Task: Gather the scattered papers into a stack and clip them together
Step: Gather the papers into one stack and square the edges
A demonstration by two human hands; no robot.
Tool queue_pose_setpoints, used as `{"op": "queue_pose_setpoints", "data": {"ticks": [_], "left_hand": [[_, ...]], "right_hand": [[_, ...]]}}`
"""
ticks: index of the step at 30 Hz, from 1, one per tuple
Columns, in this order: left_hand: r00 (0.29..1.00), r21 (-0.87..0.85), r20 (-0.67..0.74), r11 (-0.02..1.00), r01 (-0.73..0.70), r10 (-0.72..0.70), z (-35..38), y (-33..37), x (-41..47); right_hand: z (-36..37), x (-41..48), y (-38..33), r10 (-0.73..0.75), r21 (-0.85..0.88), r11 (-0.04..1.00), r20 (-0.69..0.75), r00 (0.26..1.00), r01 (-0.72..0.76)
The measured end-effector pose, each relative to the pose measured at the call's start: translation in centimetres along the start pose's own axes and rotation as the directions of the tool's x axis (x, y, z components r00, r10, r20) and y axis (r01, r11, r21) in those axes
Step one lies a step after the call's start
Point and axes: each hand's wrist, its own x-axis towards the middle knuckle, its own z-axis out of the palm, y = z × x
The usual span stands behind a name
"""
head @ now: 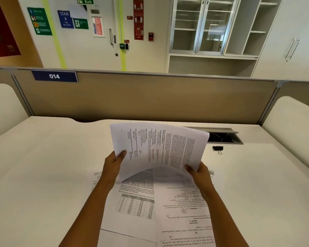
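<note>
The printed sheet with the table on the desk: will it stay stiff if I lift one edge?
That sheet is probably floppy: the held papers bow between left hand and right hand. Likely light; it may slide on the smooth desk.

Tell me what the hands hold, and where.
Both hold the papers: left hand pinches their left edge, right hand their lower right corner.
</note>
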Motion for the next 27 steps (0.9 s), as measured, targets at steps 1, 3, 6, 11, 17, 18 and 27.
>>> {"op": "queue_pose_setpoints", "data": {"ticks": [1,3,6,11,17,18,27], "left_hand": [[1.000,-0.024,-0.022,1.000,0.006,-0.006,0.1,0.2,0.1],[0.998,-0.071,-0.061,0.997,0.009,-0.013,0.1,0.5,0.2],[0.996,-0.197,-0.089,0.980,0.009,-0.027,0.3,1.1,0.3],[0.995,-0.481,-0.013,0.873,0.079,-0.097,2.2,2.3,-0.4],[0.982,-0.655,0.076,0.734,0.180,-0.173,6.5,2.4,-2.4],[0.979,-0.651,0.085,0.733,0.194,-0.184,6.7,2.3,-2.6],[0.968,-0.317,0.148,0.918,0.239,-0.201,-0.2,2.5,0.4]], "right_hand": [[0.0,0.0,-0.1,-0.004,-0.001,1.000,-0.003,1.000,0.004],[-0.4,0.4,-0.3,-0.020,0.014,1.000,-0.032,0.999,0.021],[-1.2,1.0,-0.6,0.000,0.150,0.989,-0.127,0.992,0.020],[-0.4,1.8,-2.7,0.060,0.531,0.847,-0.029,0.998,-0.035],[3.4,1.4,-5.3,0.120,0.614,0.776,0.080,0.990,-0.144],[3.5,1.5,-5.3,0.129,0.615,0.777,0.055,0.990,-0.135],[-1.4,2.0,-4.3,0.194,0.331,0.903,0.259,0.946,-0.276]]}}
